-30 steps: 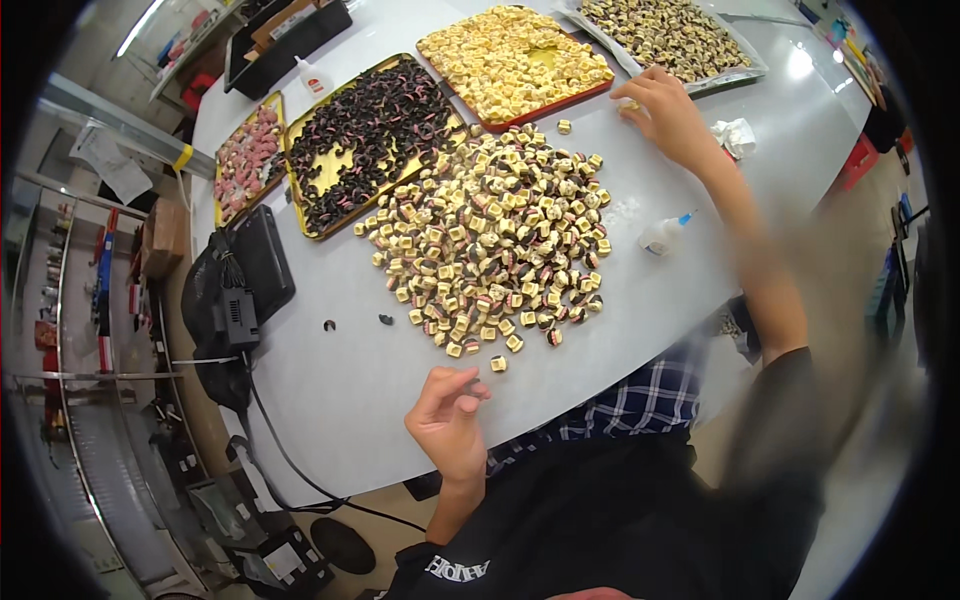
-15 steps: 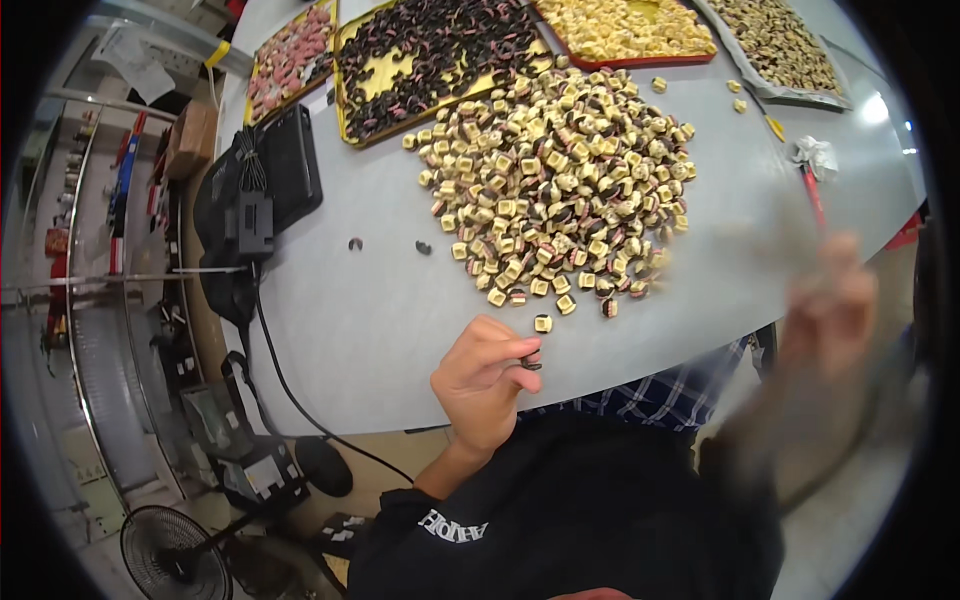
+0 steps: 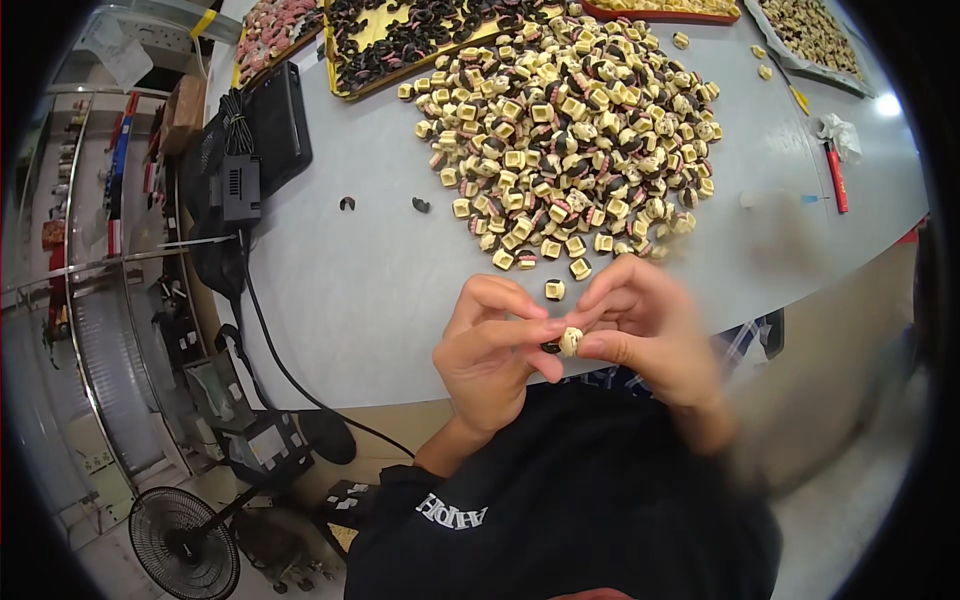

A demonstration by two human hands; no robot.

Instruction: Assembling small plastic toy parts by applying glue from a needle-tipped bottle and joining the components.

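Note:
In front of my body, above the table's near edge, my two hands meet fingertip to fingertip. My left hand (image 3: 490, 355) pinches a small black curved piece (image 3: 550, 347). Against it sits a small cream-coloured moulded piece (image 3: 571, 342), gripped by the thumb and fingers of my right hand (image 3: 655, 335). The fingers partly cover both, so I cannot tell whether they are joined. Just beyond my fingertips one cream-and-black block (image 3: 555, 290) stands apart from a large heap of similar cream, black and pink blocks (image 3: 570, 130).
Two loose black pieces (image 3: 420, 205) lie left of the heap. Trays of black pieces (image 3: 400, 50), pink pieces (image 3: 275, 35) and cream pieces (image 3: 790, 35) line the far side. At right are a thin blue-tipped syringe (image 3: 780, 200) and a red pen-like tool (image 3: 837, 178). A black device (image 3: 285, 120) stands left.
My right hand has come in from the far right to meet my left, and now pinches the cream piece. The left keeps its black piece. The view has shifted a little.

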